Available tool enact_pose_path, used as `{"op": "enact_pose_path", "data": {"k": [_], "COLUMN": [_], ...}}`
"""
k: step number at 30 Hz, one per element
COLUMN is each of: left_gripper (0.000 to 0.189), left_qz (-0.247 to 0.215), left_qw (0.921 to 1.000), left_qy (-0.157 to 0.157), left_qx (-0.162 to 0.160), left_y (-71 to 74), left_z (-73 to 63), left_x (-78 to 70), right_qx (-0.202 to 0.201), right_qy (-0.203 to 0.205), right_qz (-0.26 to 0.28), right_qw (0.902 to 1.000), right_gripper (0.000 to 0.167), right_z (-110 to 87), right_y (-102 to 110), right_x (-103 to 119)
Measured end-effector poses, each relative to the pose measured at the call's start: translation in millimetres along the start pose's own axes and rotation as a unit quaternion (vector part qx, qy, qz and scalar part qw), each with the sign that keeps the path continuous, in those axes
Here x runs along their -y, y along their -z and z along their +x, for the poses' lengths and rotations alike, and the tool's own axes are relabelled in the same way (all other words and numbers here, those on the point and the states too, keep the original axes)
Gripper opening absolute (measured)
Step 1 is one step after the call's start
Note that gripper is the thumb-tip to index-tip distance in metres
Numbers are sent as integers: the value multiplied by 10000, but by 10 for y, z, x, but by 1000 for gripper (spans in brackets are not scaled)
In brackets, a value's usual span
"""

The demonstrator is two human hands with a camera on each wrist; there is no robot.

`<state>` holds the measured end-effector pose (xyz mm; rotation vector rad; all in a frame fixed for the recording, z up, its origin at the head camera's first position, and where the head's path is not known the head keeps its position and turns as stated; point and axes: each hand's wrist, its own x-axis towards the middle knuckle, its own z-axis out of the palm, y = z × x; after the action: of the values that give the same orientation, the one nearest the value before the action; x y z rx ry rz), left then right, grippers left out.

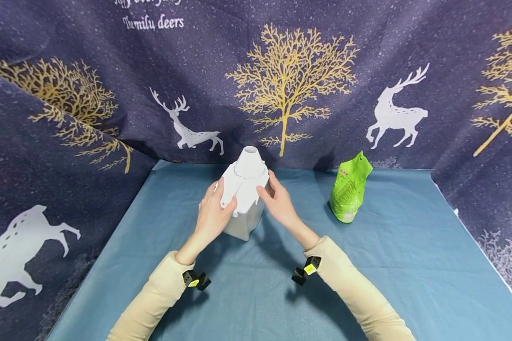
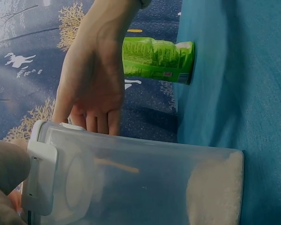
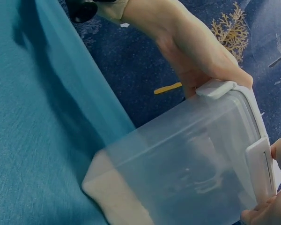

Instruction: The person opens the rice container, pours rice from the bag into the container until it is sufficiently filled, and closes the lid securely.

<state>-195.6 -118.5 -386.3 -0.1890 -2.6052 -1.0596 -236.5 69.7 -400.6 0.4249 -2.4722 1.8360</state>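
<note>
A tall see-through storage container point(image 1: 241, 225) stands on the table, with pale grainy contents point(image 2: 218, 192) at its bottom. Its white lid point(image 1: 245, 194) has side clips point(image 3: 260, 168) and carries a white cone-shaped piece point(image 1: 250, 163), narrow end up. My left hand point(image 1: 213, 210) grips the lid's left side, thumb at the front edge. On the opposite side my right hand point(image 1: 279, 201) holds the lid's edge, its thumb on the top and its fingers partly hidden behind. In the left wrist view, the right hand point(image 2: 96, 79) reaches down beside the container.
A green bag point(image 1: 350, 189) stands upright on the table to the right of the container. Blue cloth point(image 1: 367, 274) covers the table. Behind it and at the left hangs a dark curtain point(image 1: 222, 57) printed with deer and trees.
</note>
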Motion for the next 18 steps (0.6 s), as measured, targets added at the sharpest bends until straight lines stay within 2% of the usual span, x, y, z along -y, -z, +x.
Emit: {"op": "enact_pose_path", "data": {"k": [6, 11, 18], "left_gripper": [65, 68, 69], "left_qz": [-12, -80, -93], "left_qw": [9999, 9994, 9990], "left_qy": [6, 132, 202], "left_qx": [160, 312, 379], "left_y": [36, 51, 63], "left_z": [-46, -77, -111], "left_x": [-20, -27, -30], "right_qx": [32, 183, 427], "right_qy": [-6, 93, -144], "right_qz": [226, 466, 480], "right_qw": [9997, 9987, 9978], "right_gripper": [69, 69, 73], "right_z": [-4, 12, 52], "right_y": [31, 64, 123], "right_x": [10, 11, -9]}}
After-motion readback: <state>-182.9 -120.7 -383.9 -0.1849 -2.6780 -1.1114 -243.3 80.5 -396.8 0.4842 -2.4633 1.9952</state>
